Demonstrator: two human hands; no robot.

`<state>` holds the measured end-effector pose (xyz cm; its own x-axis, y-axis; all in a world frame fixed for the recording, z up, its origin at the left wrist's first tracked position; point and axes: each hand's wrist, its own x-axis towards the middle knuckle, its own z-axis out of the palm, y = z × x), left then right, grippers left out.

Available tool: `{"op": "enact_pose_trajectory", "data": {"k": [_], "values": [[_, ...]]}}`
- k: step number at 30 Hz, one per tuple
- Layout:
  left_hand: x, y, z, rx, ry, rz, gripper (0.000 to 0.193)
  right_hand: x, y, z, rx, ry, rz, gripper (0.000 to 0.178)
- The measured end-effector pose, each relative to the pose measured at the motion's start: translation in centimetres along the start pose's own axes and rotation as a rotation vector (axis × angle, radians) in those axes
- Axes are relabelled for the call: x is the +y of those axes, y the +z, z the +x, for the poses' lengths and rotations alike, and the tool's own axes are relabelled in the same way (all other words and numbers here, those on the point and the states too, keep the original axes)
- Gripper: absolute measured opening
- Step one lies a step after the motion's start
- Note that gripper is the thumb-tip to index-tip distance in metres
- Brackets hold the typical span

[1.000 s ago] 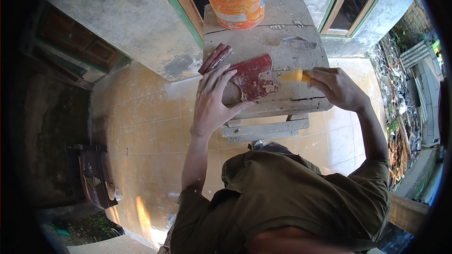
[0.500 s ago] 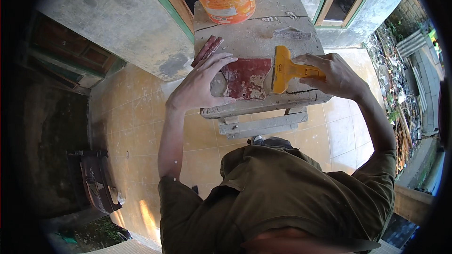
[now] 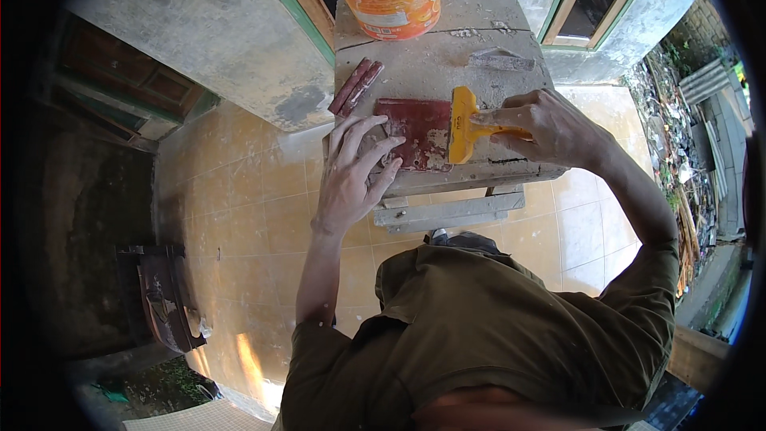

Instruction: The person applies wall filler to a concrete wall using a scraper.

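A flat dark red piece, its paint worn to pale patches, lies on the dusty wooden bench. My left hand rests at its left end with fingers apart, the fingertips touching the surface. My right hand grips the handle of a yellow scraper, whose wide head is at the piece's right end. Whether the blade's edge bears on the piece, I cannot tell. Two narrow red strips lie side by side beyond my left hand.
An orange bucket with a tool standing in it is at the bench's far left. A thin translucent scrap lies near the bench's right edge. Dark furniture stands on the tiled floor at left. Rubble lines the right side.
My left hand has come down onto the red piece's left end, its fingers now lying on it. The scraper in my right hand has shifted left, against the piece's right end.
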<state>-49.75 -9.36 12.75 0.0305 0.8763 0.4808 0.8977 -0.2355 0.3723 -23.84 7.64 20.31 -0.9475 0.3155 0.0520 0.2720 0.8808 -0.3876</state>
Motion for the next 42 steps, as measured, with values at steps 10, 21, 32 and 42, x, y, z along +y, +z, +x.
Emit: {"op": "enact_pose_trajectory", "data": {"k": [10,21,32,42], "values": [[-0.9,1.1,-0.1,0.031,-0.054,-0.128,0.020,-0.6,-0.4,0.9,0.013,-0.070,-0.136,0.023],[-0.9,0.3,-0.8,0.058,-0.063,-0.122,0.022,-2.0,0.7,2.3,-0.016,-0.012,-0.128,0.030],[-0.8,0.0,-1.5,0.056,-0.029,-0.130,0.018,-2.1,0.8,0.9,0.004,-0.030,-0.123,0.024],[-1.1,0.0,-1.3,0.034,-0.034,-0.135,0.019,-2.2,0.6,1.5,0.112,-0.096,-0.174,0.015]]}}
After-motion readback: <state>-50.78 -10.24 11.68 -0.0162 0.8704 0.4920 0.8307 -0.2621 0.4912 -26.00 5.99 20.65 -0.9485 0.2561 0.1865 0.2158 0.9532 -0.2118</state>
